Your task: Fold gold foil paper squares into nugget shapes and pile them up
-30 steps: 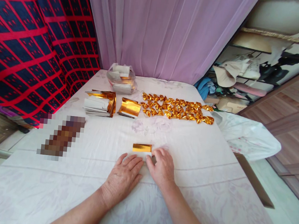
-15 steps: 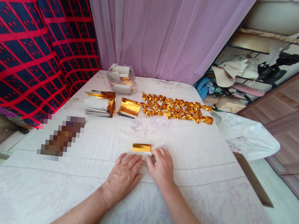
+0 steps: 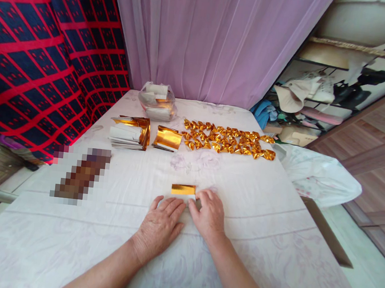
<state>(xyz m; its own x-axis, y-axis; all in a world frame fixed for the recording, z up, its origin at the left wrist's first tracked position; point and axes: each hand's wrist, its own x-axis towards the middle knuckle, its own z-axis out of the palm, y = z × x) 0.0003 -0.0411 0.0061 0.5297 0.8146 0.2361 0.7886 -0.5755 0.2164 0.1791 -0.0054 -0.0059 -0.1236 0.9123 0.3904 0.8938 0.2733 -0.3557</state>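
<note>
A sheet of gold foil paper [image 3: 183, 190] lies on the cloth in front of me, its far part folded over gold side up and a pale strip showing nearer me. My left hand [image 3: 163, 221] rests flat, fingers stretched out over the near edge of the paper. At the paper's right end, my right hand [image 3: 210, 212] has its fingers curled, with thumb and forefinger closed on the edge. Part of the sheet is hidden under both hands.
Beyond stand a stack of foil sheets [image 3: 130, 133], a smaller gold pile [image 3: 167, 137], a plastic bag of sheets [image 3: 157, 101] and rows of folded gold pieces [image 3: 229, 139]. A pixelated patch [image 3: 81, 178] covers something at left. A white bag [image 3: 327, 174] lies beyond the right edge.
Almost nothing differs. The whole view has shifted slightly; the hands and the gold paper keep their places relative to each other.
</note>
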